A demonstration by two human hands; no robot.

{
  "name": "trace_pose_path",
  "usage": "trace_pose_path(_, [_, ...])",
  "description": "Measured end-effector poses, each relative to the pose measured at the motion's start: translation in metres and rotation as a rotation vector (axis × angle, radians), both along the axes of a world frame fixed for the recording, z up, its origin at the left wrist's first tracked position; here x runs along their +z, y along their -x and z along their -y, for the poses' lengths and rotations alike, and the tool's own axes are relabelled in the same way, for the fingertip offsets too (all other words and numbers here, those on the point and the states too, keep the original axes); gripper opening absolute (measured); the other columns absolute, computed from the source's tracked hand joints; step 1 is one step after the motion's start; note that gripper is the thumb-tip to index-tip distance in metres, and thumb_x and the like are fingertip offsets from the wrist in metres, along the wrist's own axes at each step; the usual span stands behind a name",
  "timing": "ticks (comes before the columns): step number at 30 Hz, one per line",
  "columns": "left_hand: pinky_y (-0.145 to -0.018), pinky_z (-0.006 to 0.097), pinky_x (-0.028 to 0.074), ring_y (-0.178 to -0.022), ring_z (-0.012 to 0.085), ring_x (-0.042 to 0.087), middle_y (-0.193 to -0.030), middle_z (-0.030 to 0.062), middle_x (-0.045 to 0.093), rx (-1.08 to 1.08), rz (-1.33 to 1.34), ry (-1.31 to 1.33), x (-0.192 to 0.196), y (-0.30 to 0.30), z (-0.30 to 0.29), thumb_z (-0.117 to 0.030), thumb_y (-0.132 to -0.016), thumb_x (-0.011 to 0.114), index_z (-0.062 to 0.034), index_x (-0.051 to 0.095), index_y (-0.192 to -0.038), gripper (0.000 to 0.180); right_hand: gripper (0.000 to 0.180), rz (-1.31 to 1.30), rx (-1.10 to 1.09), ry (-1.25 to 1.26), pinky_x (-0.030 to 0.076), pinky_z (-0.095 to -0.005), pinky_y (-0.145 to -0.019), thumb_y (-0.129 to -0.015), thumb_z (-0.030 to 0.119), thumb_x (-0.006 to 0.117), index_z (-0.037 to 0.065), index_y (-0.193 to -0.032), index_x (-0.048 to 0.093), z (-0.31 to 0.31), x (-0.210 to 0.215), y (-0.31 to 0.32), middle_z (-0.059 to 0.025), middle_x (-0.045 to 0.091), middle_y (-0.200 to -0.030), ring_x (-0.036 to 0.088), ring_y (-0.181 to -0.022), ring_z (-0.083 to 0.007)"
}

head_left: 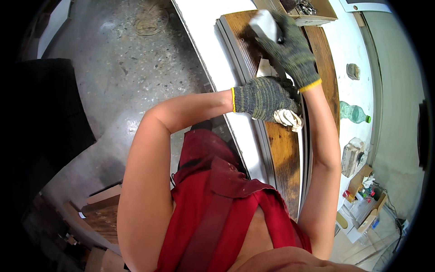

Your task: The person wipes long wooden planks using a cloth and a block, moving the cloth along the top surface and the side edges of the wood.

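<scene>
My left hand (265,99), in a grey-green knitted glove with a yellow cuff, is closed on a crumpled white cloth (288,119). The cloth rests against a brown wood-grain board (283,140), and a pale flap (266,69) of similar material shows above the hand. Further up the board, my right hand (290,50), gloved the same way, grips a smooth white block-like object (264,26), smeared by motion; its exact kind is not clear. The board has grey layered edges. Beside it lies a second wood-grain board (322,59), partly covered by my right forearm.
An open cardboard box (315,20) with dark contents stands at the far end. On the white table (355,88) to the right are a small glass-like jar (353,71), a greenish plastic bottle (355,112) and a wrapped block (351,157). A tray of oddments (371,208) lies lower right.
</scene>
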State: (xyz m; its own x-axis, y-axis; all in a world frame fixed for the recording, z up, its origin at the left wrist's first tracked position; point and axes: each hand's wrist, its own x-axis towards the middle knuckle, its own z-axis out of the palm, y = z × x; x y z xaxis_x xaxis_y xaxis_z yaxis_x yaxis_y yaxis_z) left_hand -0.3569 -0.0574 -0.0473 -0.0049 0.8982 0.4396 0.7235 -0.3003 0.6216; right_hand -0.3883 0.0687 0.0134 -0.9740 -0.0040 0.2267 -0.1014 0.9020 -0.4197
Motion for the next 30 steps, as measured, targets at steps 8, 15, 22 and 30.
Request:
trace_pose_path(8, [-0.108,0.041,0.037,-0.129,0.0304,0.048,-0.141,0.0113,0.051,-0.011,0.086,0.014,0.007,0.006,0.016,-0.032,-0.09,0.059,-0.0146,0.053,-0.136,0.05,0.058,-0.108,0.068,-0.283,0.049,-0.0453,-0.09,-0.085,0.055,0.063,0.012,-0.123,0.062,0.044,-0.011,0.056,-0.0187,0.065,-0.111,0.062,-0.103,-0.0348])
trace_pose_path(15, [-0.106,0.041,0.039,-0.124,0.0294,0.051,-0.136,0.009,0.055,0.036,0.05,0.075,0.006,0.002,0.014,-0.034,-0.089,0.06,-0.0151,0.057,-0.132,0.048,0.064,-0.009,0.02,-0.466,0.049,-0.0444,-0.092,-0.086,0.063,0.057,0.016,-0.128,0.064,0.026,-0.024,0.067,-0.0163,0.066,-0.114,0.063,-0.105,-0.0327])
trace_pose_path(22, [-0.104,0.04,0.042,-0.118,0.027,0.055,-0.127,0.006,0.06,0.05,0.038,-0.084,-0.011,-0.002,0.002,-0.031,-0.089,0.061,-0.018,0.062,-0.125,0.039,0.048,-0.056,-0.116,-0.421,0.05,-0.0481,-0.071,-0.086,0.049,0.061,0.003,-0.098,0.07,-0.006,0.01,0.076,-0.0226,0.066,-0.078,0.064,-0.076,-0.0382])
trace_pose_path(30, [-0.095,0.042,0.047,-0.114,0.0317,0.057,-0.125,0.0101,0.061,0.106,0.036,-0.047,-0.005,-0.002,0.006,-0.037,-0.088,0.058,-0.0162,0.063,-0.12,0.039,0.046,-0.081,0.16,-0.242,0.048,-0.0494,-0.078,-0.087,0.045,0.058,0.003,-0.104,0.068,0.059,0.006,0.062,-0.0242,0.064,-0.086,0.062,-0.082,-0.0396])
